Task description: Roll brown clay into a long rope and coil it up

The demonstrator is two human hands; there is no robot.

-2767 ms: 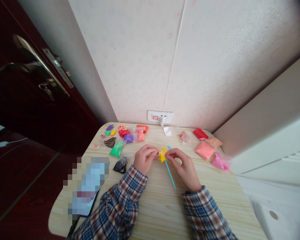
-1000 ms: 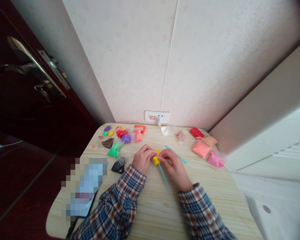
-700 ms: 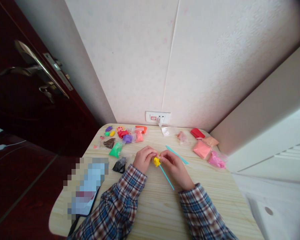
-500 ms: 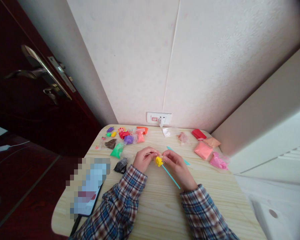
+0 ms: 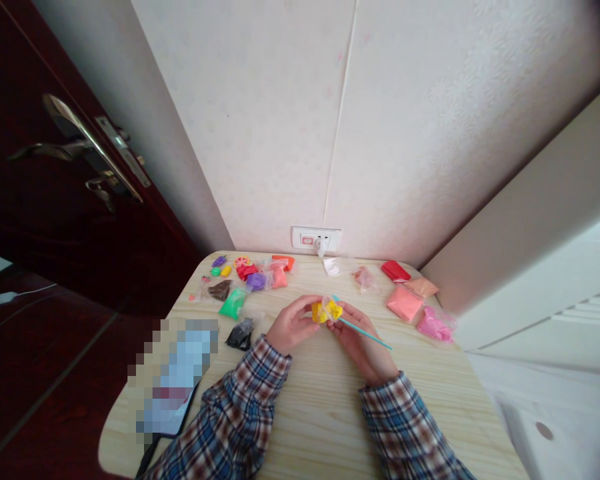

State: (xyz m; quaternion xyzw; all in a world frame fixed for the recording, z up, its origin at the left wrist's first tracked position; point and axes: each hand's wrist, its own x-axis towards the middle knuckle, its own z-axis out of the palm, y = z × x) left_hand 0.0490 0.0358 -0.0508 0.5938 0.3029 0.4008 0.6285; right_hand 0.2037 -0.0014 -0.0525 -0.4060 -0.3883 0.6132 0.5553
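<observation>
Between my hands, above the table, is a crumpled lump of yellow clay (image 5: 333, 310) with a pale translucent band across its middle. A thin blue stick (image 5: 367, 335) slants from the lump down to the right, over my right hand. My left hand (image 5: 293, 325) grips the lump from the left, fingertips closed on its side. My right hand (image 5: 363, 350) supports it from the right, its fingers curled beneath the lump and stick. Behind them lies a turquoise flat tool (image 5: 335, 298), mostly covered by my right hand.
Bags of green (image 5: 233, 303), black (image 5: 240, 335), brown (image 5: 221, 290) and purple clay (image 5: 256, 281) lie left on the wooden table (image 5: 320, 420). Coral (image 5: 404, 303) and pink bags (image 5: 435, 325) lie right. A phone (image 5: 180, 380), partly blurred out, rests front left. An outlet (image 5: 307, 239) is behind.
The yellow lump has turned, so its stick swings from pointing down toward me to pointing right. My right hand has rolled under it, and the pale band now faces up.
</observation>
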